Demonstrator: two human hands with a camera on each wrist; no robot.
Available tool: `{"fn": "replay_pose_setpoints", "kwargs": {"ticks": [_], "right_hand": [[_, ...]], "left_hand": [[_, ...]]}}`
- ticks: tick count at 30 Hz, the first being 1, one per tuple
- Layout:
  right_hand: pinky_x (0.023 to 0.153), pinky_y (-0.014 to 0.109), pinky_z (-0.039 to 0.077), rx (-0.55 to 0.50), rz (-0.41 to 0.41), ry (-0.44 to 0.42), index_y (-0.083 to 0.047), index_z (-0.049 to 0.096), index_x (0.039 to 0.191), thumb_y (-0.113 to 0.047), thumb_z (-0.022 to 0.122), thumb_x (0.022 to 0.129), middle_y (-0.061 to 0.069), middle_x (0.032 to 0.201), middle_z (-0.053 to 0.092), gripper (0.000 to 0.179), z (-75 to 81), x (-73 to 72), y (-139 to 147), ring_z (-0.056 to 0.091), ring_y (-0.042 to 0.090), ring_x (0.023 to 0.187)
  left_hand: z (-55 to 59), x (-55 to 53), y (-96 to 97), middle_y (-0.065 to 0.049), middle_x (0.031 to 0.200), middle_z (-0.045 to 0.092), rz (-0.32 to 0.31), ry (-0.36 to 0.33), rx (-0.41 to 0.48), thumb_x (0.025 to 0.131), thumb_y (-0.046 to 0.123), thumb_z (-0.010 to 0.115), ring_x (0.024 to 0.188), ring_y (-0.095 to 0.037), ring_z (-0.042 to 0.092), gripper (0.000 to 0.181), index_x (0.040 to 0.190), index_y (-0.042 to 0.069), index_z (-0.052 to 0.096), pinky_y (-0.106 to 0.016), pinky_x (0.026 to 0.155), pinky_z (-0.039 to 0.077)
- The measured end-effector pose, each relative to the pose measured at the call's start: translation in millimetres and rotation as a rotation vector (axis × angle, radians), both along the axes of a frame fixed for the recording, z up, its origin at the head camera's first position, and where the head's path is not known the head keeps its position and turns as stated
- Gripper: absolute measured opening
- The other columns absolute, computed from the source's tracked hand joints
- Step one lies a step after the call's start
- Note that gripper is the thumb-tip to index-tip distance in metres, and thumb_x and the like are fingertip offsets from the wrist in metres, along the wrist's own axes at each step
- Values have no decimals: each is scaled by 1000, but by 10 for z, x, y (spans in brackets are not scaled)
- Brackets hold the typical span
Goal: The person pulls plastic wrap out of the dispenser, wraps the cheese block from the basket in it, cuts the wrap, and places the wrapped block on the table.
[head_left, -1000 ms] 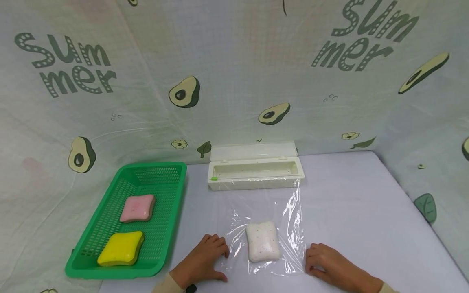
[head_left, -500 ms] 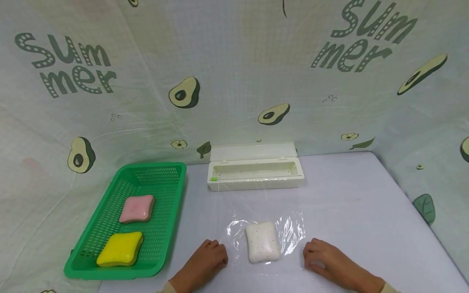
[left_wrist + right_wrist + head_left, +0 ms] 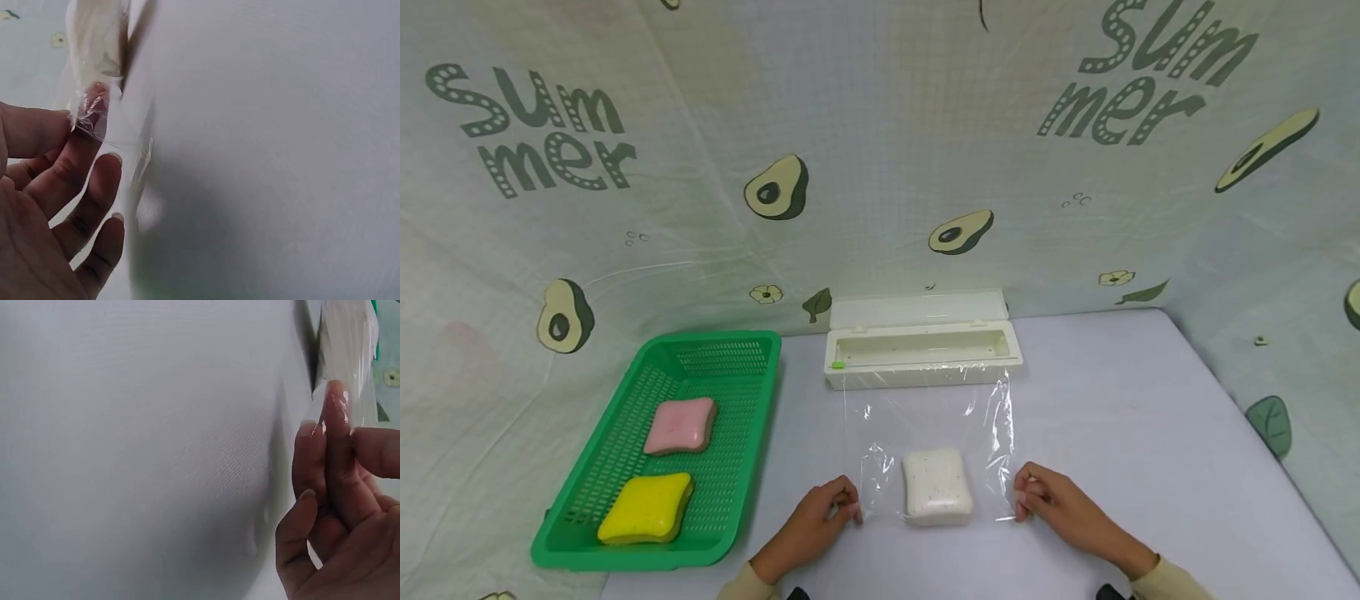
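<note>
A clear sheet of plastic wrap (image 3: pixel 928 408) stretches from the white dispenser box (image 3: pixel 925 377) at the back toward the hands. Toward its near edge sits a white speckled block shaped like a bar of soap (image 3: pixel 937 485). My left hand (image 3: pixel 822 515) pinches the wrap's near left corner between thumb and index finger; in the left wrist view the film (image 3: pixel 92 115) covers that fingertip. At the near right corner, my right hand (image 3: pixel 1056 507) pinches the film likewise, its middle fingers close together in the right wrist view.
On the left stands a green plastic basket (image 3: pixel 760 442) holding a pink block (image 3: pixel 681 426) and a yellow block (image 3: pixel 646 508) of similar shape. The dispenser's lid (image 3: pixel 917 309) is raised, with a small green slider (image 3: pixel 838 365) at its left end. A printed cloth hangs behind.
Both hands have taken hold of the wrap's near corners, and the near edge has lifted and drawn tauter. The right hand has moved slightly up and left; the left hand's fingers have closed from spread.
</note>
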State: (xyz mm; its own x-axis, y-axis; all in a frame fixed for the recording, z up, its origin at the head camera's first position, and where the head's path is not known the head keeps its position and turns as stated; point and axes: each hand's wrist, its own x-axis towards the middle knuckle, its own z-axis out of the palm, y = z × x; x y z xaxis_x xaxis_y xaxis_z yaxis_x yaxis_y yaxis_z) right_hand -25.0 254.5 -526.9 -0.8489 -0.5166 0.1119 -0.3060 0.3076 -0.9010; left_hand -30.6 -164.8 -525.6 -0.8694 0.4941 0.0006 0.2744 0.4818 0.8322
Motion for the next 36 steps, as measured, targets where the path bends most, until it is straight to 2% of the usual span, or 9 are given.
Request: {"fn": "replay_pose_setpoints", "kwargs": {"ticks": [6, 9, 12, 17, 21, 25, 29, 33, 36], "right_hand": [[67, 25, 49, 231, -148, -20, -10, 64, 98, -7, 71, 99, -11, 82, 72, 7, 43, 39, -119, 62, 1, 75], [70, 26, 51, 398, -233, 102, -22, 67, 96, -10, 80, 92, -17, 98, 64, 18, 119, 111, -171, 57, -1, 84], [77, 29, 54, 460, -286, 330, -25, 68, 100, -5, 87, 81, -15, 111, 60, 34, 188, 164, -249, 59, 5, 95], [91, 36, 53, 485, -172, 675, -17, 66, 123, -23, 96, 69, 2, 130, 62, 62, 198, 185, -496, 61, 19, 115], [97, 43, 53, 577, -65, 756, -14, 60, 136, -41, 98, 65, 9, 142, 59, 86, 78, 161, -711, 58, 25, 125], [98, 40, 52, 634, -63, 840, -14, 64, 129, -36, 98, 64, 6, 135, 62, 77, -28, 96, -833, 61, 26, 121], [99, 39, 49, 613, -61, 831, -15, 68, 125, -29, 94, 73, 2, 129, 66, 60, 13, 37, -839, 62, 23, 118], [101, 43, 49, 585, -40, 721, -14, 68, 130, -24, 85, 87, -1, 130, 69, 47, 197, -37, -795, 62, 24, 123], [103, 49, 49, 576, -11, 618, -14, 69, 132, -20, 76, 97, -2, 129, 71, 36, 391, -153, -777, 62, 28, 125]], "left_hand": [[-41, 28, 31, 17, 82, 64, 37, 100, -199, 92, 9, 78, 79, 1, 49, 16, 90, 20, 68, -25, 72, 40], [-8, 53, 39, 16, 88, 60, 39, 201, -280, 85, 7, 81, 81, 0, 48, 21, 96, 21, 69, -24, 72, 41], [91, 68, 90, 14, 100, 64, 32, 292, -324, 81, 9, 81, 89, -3, 52, 31, 106, 20, 68, -28, 77, 43], [200, 81, 400, 8, 114, 63, -55, 460, -417, 84, 33, 88, 103, -10, 55, 43, 118, 19, 65, -31, 86, 47], [104, 84, 740, 6, 121, 58, -137, 686, -623, 75, 63, 89, 110, -13, 55, 69, 122, 21, 61, -32, 95, 47], [43, 79, 910, 7, 119, 56, -166, 835, -810, 74, 70, 85, 112, -13, 56, 70, 122, 24, 61, -31, 98, 47], [93, 63, 908, 8, 119, 59, -159, 812, -843, 84, 65, 80, 113, -13, 57, 57, 122, 26, 63, -31, 98, 47], [218, 20, 881, 7, 122, 62, -127, 753, -788, 93, 58, 75, 113, -14, 58, 50, 128, 24, 63, -33, 98, 48], [327, -35, 886, 5, 126, 64, -85, 782, -766, 93, 58, 75, 114, -15, 59, 54, 131, 22, 62, -35, 98, 49]]}}
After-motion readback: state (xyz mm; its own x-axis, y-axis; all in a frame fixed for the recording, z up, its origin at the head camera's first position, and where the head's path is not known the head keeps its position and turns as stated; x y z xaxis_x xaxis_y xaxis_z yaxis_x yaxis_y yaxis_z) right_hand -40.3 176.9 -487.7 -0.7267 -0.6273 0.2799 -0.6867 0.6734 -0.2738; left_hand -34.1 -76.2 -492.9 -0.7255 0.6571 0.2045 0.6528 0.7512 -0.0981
